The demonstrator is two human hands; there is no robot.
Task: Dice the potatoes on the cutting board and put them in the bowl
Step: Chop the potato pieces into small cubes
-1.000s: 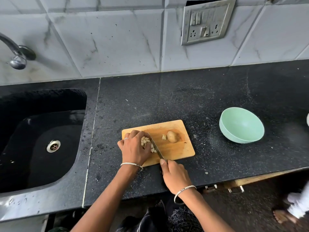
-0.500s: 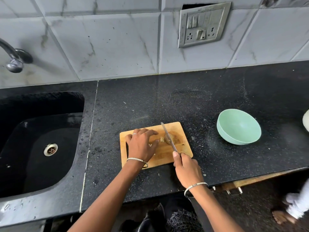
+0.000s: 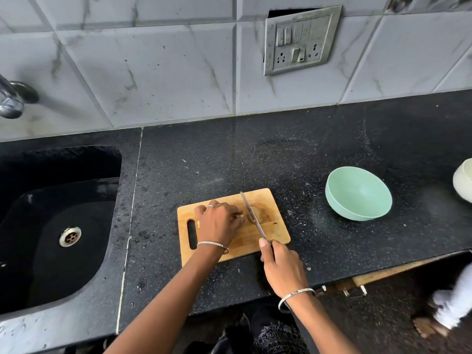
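Note:
A wooden cutting board (image 3: 277, 232) lies on the black counter. My left hand (image 3: 219, 222) rests palm down on its middle, covering the cut potato pieces; only a pale bit shows at the fingertips. A brownish potato piece (image 3: 261, 213) lies just right of the knife (image 3: 252, 217), whose blade runs across the board from the far edge toward me. My right hand (image 3: 279, 261) grips the knife's handle at the board's near right corner. The mint green bowl (image 3: 357, 194) stands to the right, tilted and with nothing seen in it.
A black sink (image 3: 58, 226) with a drain lies to the left, a tap (image 3: 12, 98) above it. A cream container (image 3: 463, 182) sits at the right edge. The counter's front edge runs close under my right wrist. Someone's foot (image 3: 429, 325) is on the floor, right.
The knife has moved from the left pile of pieces to the potato piece on the right. My left hand has shifted right over the cut pieces. The view has drifted slightly.

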